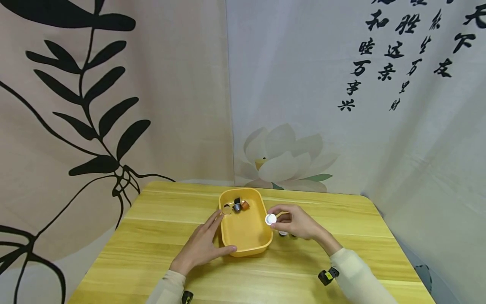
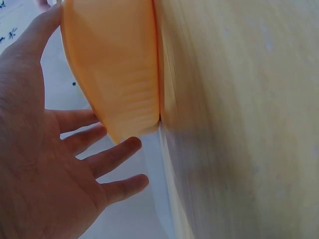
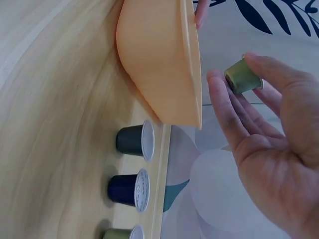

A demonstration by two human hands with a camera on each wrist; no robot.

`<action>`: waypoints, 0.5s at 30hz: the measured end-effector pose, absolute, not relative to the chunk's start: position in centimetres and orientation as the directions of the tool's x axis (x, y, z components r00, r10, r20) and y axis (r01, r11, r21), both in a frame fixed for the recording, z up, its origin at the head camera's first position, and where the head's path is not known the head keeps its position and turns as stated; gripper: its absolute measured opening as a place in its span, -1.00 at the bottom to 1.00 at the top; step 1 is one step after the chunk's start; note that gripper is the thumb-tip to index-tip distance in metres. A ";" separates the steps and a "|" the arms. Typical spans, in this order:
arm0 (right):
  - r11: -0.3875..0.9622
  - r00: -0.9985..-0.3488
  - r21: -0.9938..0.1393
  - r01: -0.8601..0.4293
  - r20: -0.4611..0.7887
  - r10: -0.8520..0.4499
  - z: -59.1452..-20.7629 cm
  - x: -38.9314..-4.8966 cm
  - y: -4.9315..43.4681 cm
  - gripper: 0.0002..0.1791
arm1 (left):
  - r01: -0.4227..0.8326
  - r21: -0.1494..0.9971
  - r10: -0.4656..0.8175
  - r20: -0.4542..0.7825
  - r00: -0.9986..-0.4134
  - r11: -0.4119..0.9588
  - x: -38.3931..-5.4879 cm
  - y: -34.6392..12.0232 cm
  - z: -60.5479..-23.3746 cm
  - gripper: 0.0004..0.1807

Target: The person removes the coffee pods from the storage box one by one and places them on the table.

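The right hand (image 1: 295, 221) pinches a small green, white-lidded capsule (image 3: 242, 77) by the right rim of a rounded rectangular yellow-orange tray (image 1: 247, 230), the left hand (image 1: 202, 245), outspread and gripping nothing, touches its left side, and a navy, white-lidded capsule (image 3: 123, 189) stands on the wooden table (image 1: 300, 270) at right.

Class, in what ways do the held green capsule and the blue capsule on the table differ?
Colour: the held capsule is green; the blue capsule is dark blue. Place: the held capsule is raised in the right grip; the blue capsule stands on the table. Pose: the held capsule is tilted; the blue capsule is upright. Both share a tapering cup shape and a pale lid.
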State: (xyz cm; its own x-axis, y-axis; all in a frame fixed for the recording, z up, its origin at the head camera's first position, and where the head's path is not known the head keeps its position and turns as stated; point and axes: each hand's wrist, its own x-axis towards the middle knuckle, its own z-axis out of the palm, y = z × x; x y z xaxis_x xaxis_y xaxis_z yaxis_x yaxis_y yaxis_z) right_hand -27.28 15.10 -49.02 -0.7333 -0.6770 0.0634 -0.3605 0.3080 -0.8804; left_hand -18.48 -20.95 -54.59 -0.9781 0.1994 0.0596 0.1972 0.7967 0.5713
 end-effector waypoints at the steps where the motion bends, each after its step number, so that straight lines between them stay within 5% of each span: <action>1: 0.310 -0.736 -0.881 -0.359 0.062 -0.674 -49.0 -27.2 15.3 -0.59 | 0.199 0.572 0.200 0.062 -0.978 0.796 -18.4 -21.0 -54.6 0.42; 15: 0.323 -0.770 -0.880 -0.348 0.072 -0.634 -49.4 -26.6 17.7 -0.53 | 0.194 0.570 0.206 0.044 -0.977 0.799 -18.4 -21.0 -54.5 0.43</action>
State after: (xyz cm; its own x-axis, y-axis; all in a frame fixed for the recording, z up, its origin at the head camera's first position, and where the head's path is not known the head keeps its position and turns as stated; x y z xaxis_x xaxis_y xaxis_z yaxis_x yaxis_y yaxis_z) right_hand -26.61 17.72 -49.37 -0.7698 -0.6342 0.0723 -0.3483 0.3225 -0.8801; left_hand -18.44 -21.03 -54.52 -0.9775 0.2065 0.0440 0.1943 0.7987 0.5695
